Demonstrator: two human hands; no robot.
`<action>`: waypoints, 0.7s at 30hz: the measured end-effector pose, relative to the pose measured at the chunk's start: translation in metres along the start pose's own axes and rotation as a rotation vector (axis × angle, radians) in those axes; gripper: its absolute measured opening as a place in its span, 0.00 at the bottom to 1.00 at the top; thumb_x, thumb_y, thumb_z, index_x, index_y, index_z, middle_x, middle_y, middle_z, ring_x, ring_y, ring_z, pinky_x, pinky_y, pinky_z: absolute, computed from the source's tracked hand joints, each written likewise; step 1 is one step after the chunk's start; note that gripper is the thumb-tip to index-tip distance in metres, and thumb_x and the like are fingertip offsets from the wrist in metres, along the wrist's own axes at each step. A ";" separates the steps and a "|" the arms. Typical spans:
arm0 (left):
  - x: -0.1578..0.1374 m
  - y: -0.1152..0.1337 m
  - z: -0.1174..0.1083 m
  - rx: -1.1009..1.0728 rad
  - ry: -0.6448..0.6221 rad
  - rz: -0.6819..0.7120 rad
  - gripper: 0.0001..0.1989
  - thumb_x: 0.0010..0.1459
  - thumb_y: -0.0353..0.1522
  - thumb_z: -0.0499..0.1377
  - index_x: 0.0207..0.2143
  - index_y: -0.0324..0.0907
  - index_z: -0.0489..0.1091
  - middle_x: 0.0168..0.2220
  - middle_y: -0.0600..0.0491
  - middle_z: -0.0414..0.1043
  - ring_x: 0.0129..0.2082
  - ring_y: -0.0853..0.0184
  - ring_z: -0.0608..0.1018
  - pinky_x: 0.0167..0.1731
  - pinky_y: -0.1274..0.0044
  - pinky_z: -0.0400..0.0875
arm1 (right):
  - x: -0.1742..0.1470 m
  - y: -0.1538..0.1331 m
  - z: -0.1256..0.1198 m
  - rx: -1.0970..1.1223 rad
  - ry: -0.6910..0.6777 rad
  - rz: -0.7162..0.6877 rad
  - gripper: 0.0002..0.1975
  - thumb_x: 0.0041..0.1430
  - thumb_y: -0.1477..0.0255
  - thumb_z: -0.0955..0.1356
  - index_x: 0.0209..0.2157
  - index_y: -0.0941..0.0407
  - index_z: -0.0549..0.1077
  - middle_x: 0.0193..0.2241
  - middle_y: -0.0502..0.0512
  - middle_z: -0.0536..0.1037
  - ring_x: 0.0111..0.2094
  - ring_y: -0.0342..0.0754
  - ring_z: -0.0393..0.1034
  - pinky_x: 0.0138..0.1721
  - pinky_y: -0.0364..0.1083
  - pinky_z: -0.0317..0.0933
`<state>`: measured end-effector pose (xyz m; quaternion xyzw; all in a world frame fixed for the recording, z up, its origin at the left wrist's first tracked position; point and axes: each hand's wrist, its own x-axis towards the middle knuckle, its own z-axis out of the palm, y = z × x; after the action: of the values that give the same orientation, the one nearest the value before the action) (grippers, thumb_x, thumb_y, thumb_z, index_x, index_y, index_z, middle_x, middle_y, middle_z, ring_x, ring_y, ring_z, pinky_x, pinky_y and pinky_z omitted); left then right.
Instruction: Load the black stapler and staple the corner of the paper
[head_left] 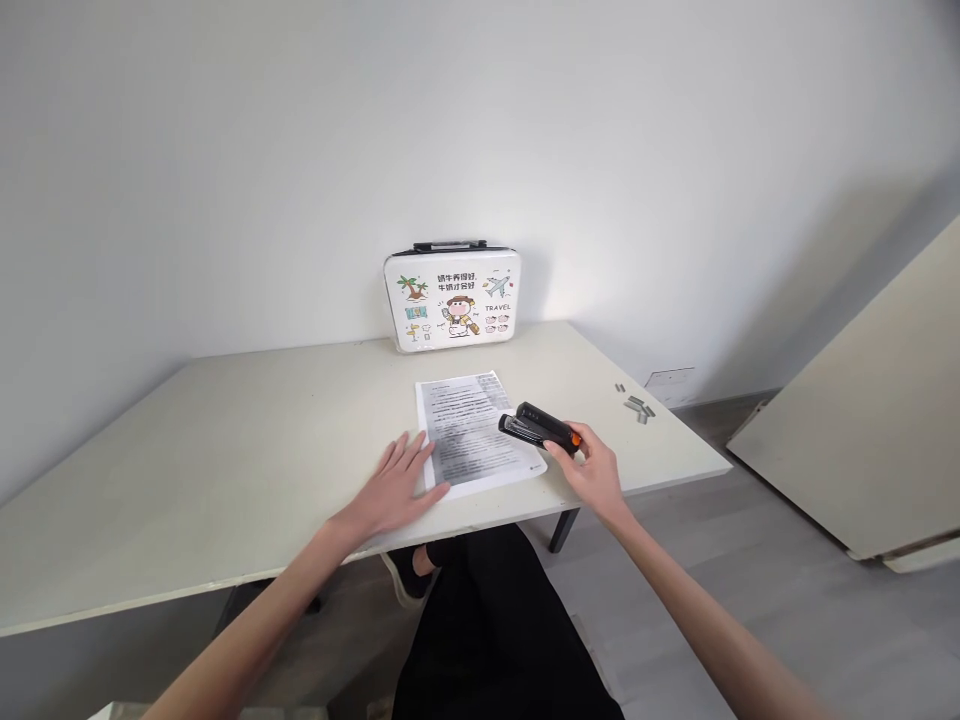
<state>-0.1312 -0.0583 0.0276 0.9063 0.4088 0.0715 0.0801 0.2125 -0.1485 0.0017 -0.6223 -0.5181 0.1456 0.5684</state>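
Note:
Printed sheets of paper (472, 430) lie on the white table near its front edge. My left hand (395, 483) rests flat and open at their lower left, its fingertips touching the paper's edge. In my right hand (595, 468) is a black stapler (544, 428) with an orange end, gripped at the rear. Its jaws point left, over the right side of the paper, with a gap between them. Whether the stapler touches the paper, I cannot tell.
A white case (453, 300) with cartoon prints stands against the wall at the table's (247, 450) back. Several strips of staples (639, 408) lie to the right. A pale panel-like piece of furniture (862, 430) stands beyond the table's right edge.

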 end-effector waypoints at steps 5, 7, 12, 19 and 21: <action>0.070 0.041 0.017 -0.040 -0.031 -0.002 0.49 0.66 0.64 0.45 0.76 0.41 0.49 0.78 0.40 0.40 0.77 0.44 0.39 0.73 0.51 0.39 | -0.004 -0.006 0.003 -0.062 0.093 -0.089 0.20 0.65 0.54 0.69 0.48 0.54 0.75 0.40 0.58 0.80 0.34 0.51 0.71 0.38 0.50 0.69; 0.094 0.059 0.024 -0.064 -0.042 -0.004 0.51 0.64 0.65 0.44 0.75 0.39 0.50 0.77 0.38 0.41 0.77 0.42 0.39 0.72 0.50 0.38 | -0.004 -0.006 0.004 -0.066 0.125 -0.112 0.19 0.66 0.54 0.69 0.48 0.54 0.74 0.41 0.58 0.80 0.37 0.52 0.72 0.40 0.51 0.69; 0.140 0.096 0.040 -0.106 -0.025 0.040 0.53 0.62 0.66 0.45 0.76 0.39 0.48 0.77 0.37 0.42 0.76 0.38 0.38 0.71 0.47 0.38 | -0.001 -0.004 0.004 -0.070 0.184 -0.085 0.21 0.66 0.53 0.68 0.49 0.54 0.74 0.43 0.59 0.80 0.41 0.54 0.74 0.43 0.52 0.70; 0.167 0.128 0.054 -0.134 0.007 0.078 0.49 0.65 0.61 0.48 0.76 0.38 0.48 0.76 0.37 0.49 0.77 0.40 0.42 0.71 0.47 0.37 | -0.001 -0.005 0.004 -0.065 0.201 -0.040 0.23 0.66 0.52 0.68 0.51 0.55 0.73 0.45 0.61 0.81 0.44 0.56 0.75 0.46 0.54 0.69; 0.158 0.125 0.051 -0.147 0.036 0.103 0.43 0.69 0.58 0.45 0.75 0.40 0.50 0.75 0.39 0.52 0.77 0.45 0.45 0.72 0.50 0.40 | -0.001 -0.004 0.004 -0.050 0.208 -0.022 0.23 0.65 0.52 0.68 0.51 0.55 0.73 0.44 0.61 0.81 0.43 0.56 0.74 0.47 0.54 0.69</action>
<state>0.0733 -0.0254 0.0131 0.9164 0.3566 0.1215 0.1354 0.2076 -0.1474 0.0034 -0.6423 -0.4665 0.0608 0.6051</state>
